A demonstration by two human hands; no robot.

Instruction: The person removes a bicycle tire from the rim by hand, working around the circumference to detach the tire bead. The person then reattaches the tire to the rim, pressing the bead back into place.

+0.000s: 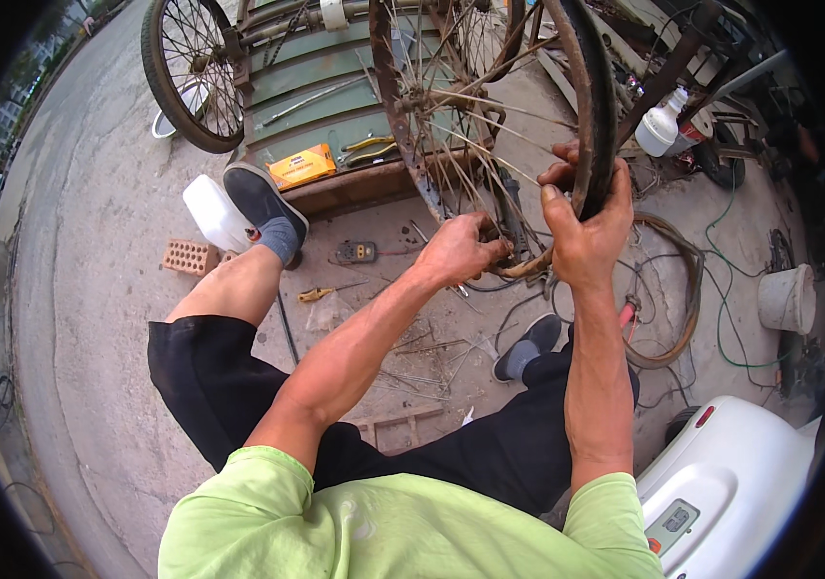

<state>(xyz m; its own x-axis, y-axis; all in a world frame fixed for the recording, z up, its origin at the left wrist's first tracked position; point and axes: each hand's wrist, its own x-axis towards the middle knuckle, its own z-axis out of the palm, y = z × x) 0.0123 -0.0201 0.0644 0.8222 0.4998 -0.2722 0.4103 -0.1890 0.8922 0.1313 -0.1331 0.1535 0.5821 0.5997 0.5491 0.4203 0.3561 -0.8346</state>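
- Both hands are on the spoked wheel [424, 99], set apart from each other, and the wheel stands upright in front of the person, at the near edge of a green slatted platform [321, 94].
- The right hand [591, 227] is clamped around the dark tyre [598, 106], thumb on the near side, fingers curled over it!
- Over to the left hand [461, 249], low on the wheel, fingers bent in at the rim; I can't tell whether they grip or just press.
- On the platform, an orange box [302, 167] lies beside yellow-handled pliers [367, 151].
- Down on the ground, a small meter [355, 252] and a yellow-handled tool [316, 294] lie near the left forearm.
- Off right, a brown hoop [690, 289] lies near a pale bucket [786, 299].
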